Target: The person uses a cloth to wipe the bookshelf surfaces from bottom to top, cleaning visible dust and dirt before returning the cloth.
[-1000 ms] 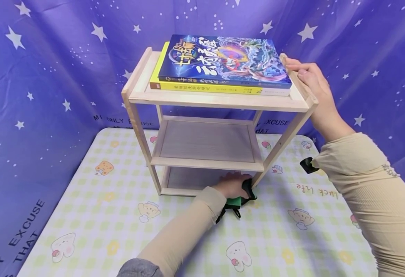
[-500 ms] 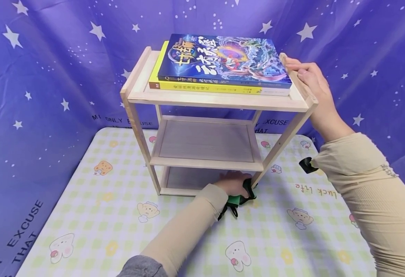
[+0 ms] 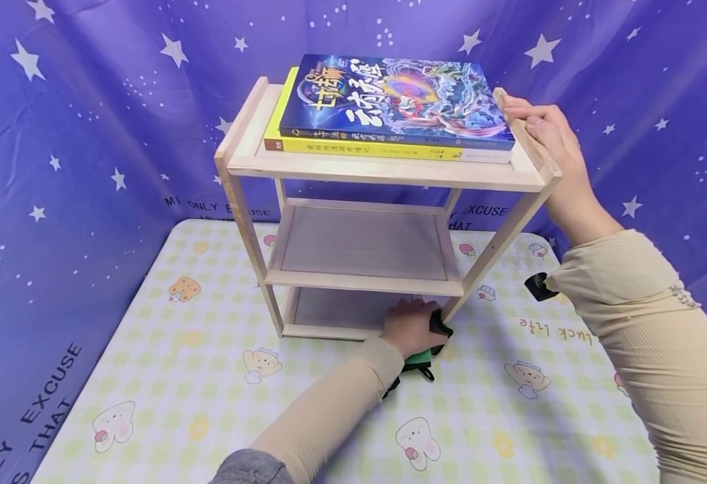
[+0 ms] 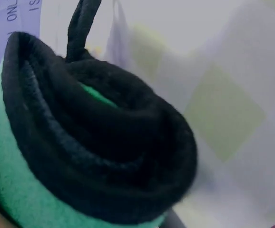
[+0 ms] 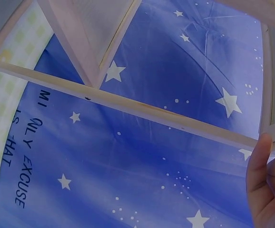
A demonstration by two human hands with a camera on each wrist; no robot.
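Observation:
My left hand (image 3: 410,328) grips a rolled-up green cloth (image 3: 420,359) with black edging at the front right of the bottom shelf (image 3: 335,310). In the left wrist view the green cloth (image 4: 9,161) fills the left side, with a thin black loop sticking up from it. My right hand (image 3: 553,144) holds the right side rail of a wooden three-tier rack (image 3: 384,171) at the top. The right wrist view shows that hand's thumb and part of the fingers (image 5: 259,175) by the rack's frame. My left fingertips are mostly hidden.
A blue illustrated book (image 3: 390,101) lies on a yellow book (image 3: 359,148) on the top shelf. The middle shelf (image 3: 365,245) is bare wood. The rack stands on a checked tablecloth (image 3: 166,376), before a purple starry curtain (image 3: 105,101).
My left hand has shifted slightly toward the front of the bottom shelf with the green cloth. The right hand keeps its grip on the rail. The head view has tilted a little.

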